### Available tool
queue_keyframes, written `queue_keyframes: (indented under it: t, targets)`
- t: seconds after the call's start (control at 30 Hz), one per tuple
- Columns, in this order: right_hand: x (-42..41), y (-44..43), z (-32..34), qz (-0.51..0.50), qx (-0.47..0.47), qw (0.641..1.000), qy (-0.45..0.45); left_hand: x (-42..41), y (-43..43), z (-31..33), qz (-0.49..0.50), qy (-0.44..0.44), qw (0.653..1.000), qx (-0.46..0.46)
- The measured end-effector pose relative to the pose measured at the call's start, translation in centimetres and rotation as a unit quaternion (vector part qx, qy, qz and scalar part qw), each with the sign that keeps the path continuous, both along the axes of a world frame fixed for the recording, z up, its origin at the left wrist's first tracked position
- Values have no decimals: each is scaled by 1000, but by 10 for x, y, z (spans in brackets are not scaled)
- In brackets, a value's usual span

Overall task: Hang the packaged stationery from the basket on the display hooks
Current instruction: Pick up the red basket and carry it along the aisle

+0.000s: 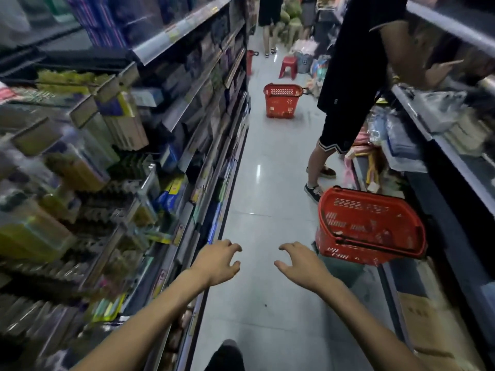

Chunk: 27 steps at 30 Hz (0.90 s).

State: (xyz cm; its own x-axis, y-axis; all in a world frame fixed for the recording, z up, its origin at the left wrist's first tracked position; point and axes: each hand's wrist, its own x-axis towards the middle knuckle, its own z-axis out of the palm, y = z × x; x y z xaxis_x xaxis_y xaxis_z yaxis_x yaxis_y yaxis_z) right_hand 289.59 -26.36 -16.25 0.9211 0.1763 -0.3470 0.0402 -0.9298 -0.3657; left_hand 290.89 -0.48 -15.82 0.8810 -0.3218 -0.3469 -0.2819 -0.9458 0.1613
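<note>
Both my hands are stretched out over the aisle floor and hold nothing. My left hand (218, 262) hovers near the foot of the left shelving, fingers loosely curled. My right hand (300, 263) is beside it, fingers spread and bent, a short way left of a red plastic basket (369, 226) that rests tilted at the right shelf base. Its contents are hard to make out. Packaged stationery hangs on display hooks (88, 145) along the left side, blurred.
A person in dark clothes (345, 84) stands in the aisle on the right, reaching into the right shelving. A second red basket (281, 100) sits on the floor further down. A red stool (288, 66) and another person stand at the far end. Cardboard boxes (428, 325) lie at lower right.
</note>
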Motion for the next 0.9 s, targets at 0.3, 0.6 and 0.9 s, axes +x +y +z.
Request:
queue_keyframes:
  t: [0.3,0.6,0.9]
  targets:
    - [191,-9,-20,47,-31,998,-4,174,-5,-23,11,-18,1000,-2]
    - [403,-20,-15,14,-47,999,-9,396,-5,-28,12,-45,999,-18]
    - [577,-45,-22,-9,-90,995,-49,582,-33,-28,0,-9,1000,4]
